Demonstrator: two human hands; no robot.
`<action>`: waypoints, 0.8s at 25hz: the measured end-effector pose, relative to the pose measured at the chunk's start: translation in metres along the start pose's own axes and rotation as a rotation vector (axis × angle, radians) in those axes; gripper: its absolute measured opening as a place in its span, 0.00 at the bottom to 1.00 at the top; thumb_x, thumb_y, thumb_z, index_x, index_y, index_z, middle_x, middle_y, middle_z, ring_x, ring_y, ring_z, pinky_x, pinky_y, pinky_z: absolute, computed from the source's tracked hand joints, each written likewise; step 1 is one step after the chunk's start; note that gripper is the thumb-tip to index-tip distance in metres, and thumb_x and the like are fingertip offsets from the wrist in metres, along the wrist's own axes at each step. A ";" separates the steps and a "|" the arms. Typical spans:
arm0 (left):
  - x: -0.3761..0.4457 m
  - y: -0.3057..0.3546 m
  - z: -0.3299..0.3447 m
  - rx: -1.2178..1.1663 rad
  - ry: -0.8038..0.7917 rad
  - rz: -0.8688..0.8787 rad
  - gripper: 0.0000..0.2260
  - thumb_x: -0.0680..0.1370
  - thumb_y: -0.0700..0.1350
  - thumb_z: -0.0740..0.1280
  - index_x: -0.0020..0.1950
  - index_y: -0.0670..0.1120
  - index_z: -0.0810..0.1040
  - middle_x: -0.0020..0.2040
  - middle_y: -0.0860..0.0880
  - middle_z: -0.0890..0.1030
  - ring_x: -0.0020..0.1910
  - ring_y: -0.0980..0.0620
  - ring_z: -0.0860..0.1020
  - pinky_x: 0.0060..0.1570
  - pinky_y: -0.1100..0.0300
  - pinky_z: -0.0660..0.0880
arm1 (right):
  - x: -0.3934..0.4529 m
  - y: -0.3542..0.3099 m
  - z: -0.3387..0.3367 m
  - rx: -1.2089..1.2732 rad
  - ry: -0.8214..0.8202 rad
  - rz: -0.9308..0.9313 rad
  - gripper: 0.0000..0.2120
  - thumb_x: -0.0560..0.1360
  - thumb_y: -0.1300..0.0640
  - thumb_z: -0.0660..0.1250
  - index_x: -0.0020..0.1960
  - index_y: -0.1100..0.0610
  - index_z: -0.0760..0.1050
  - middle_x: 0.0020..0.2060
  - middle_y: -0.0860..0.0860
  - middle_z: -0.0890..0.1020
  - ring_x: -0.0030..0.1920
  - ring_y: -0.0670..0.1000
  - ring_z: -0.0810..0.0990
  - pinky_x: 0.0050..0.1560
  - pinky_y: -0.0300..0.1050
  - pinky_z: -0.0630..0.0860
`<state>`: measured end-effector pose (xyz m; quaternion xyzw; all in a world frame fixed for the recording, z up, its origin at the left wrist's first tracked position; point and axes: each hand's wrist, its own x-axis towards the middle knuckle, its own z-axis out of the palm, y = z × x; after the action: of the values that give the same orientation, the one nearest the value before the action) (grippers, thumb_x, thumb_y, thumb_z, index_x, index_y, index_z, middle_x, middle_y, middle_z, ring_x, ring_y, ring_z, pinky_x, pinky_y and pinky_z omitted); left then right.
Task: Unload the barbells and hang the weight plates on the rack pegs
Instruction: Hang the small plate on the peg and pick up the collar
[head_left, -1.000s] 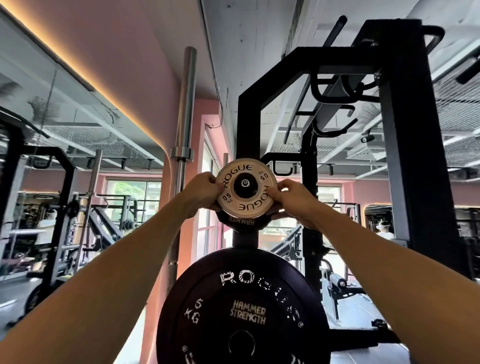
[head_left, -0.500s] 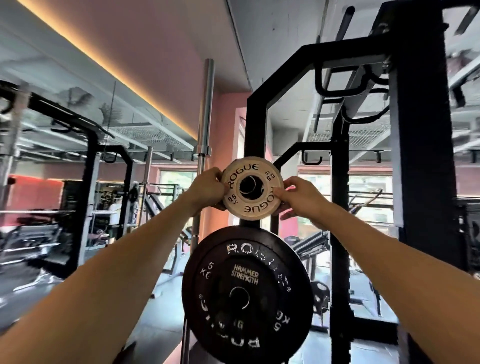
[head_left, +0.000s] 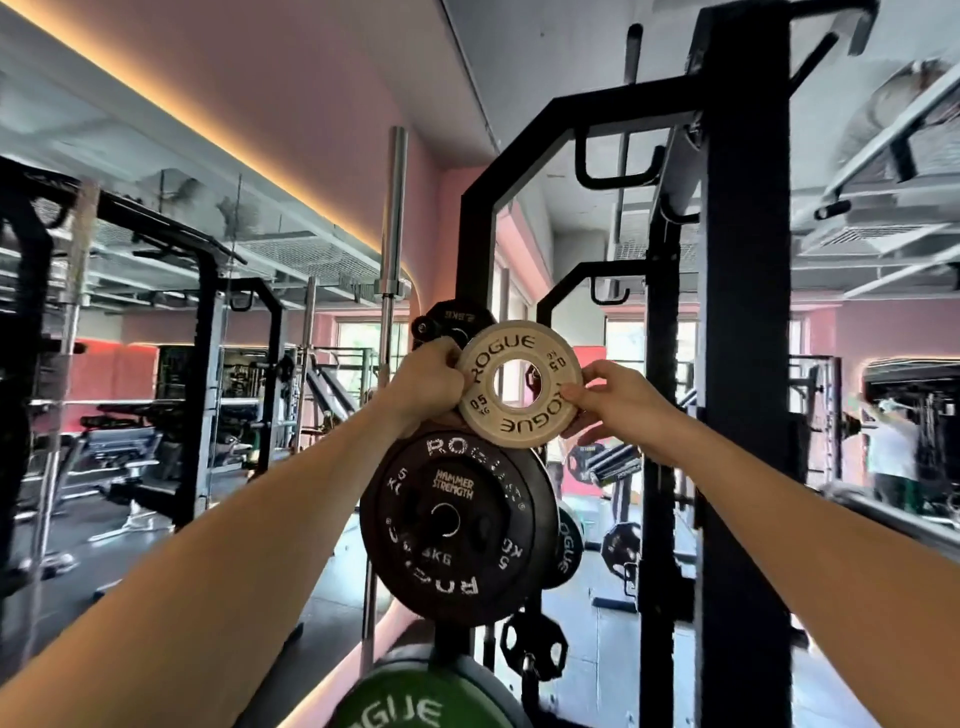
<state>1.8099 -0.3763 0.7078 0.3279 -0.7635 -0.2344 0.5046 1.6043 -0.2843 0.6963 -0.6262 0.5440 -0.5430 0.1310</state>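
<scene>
The small plate (head_left: 519, 384) is a pale cream disc with a round centre hole, printed ROGUE twice and marked 0.5 KG. It is held in the air, face toward the camera, in front of the black rack upright (head_left: 475, 249) and just above the black 5 KG plate (head_left: 452, 525); through its hole only background shows. The 5 KG plate, lettered ROGUE and HAMMER STRENGTH, hangs on the rack. A small black plate (head_left: 452, 319) sits on a peg behind the left hand, and a green ROGUE plate (head_left: 415, 701) hangs lowest. The left hand (head_left: 426, 382) is a closed grip on the small plate's left rim, fingers curled. The right hand (head_left: 615, 402) pinches the right rim, thumb on the face. Both forearms are extended upward
</scene>
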 end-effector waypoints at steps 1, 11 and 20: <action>-0.013 0.010 0.006 -0.021 -0.015 -0.005 0.06 0.77 0.37 0.64 0.48 0.47 0.74 0.51 0.42 0.80 0.50 0.42 0.81 0.46 0.43 0.81 | -0.017 -0.004 -0.010 -0.005 0.000 0.011 0.07 0.79 0.60 0.65 0.53 0.61 0.70 0.44 0.65 0.83 0.36 0.60 0.82 0.33 0.48 0.79; -0.119 0.122 0.093 -0.175 -0.138 -0.080 0.03 0.78 0.37 0.65 0.49 0.43 0.72 0.52 0.37 0.80 0.40 0.42 0.84 0.34 0.47 0.82 | -0.160 -0.017 -0.137 -0.103 0.071 0.117 0.08 0.79 0.58 0.65 0.53 0.61 0.69 0.39 0.62 0.83 0.35 0.59 0.83 0.35 0.50 0.81; -0.182 0.219 0.219 -0.208 -0.262 -0.042 0.04 0.79 0.36 0.65 0.46 0.43 0.72 0.51 0.38 0.81 0.35 0.43 0.84 0.32 0.50 0.82 | -0.252 0.014 -0.284 -0.176 0.120 0.188 0.10 0.79 0.58 0.65 0.55 0.62 0.69 0.36 0.60 0.84 0.33 0.57 0.84 0.34 0.46 0.80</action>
<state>1.6002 -0.0882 0.6631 0.2566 -0.7873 -0.3634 0.4269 1.4089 0.0390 0.6568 -0.5481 0.6525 -0.5149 0.0932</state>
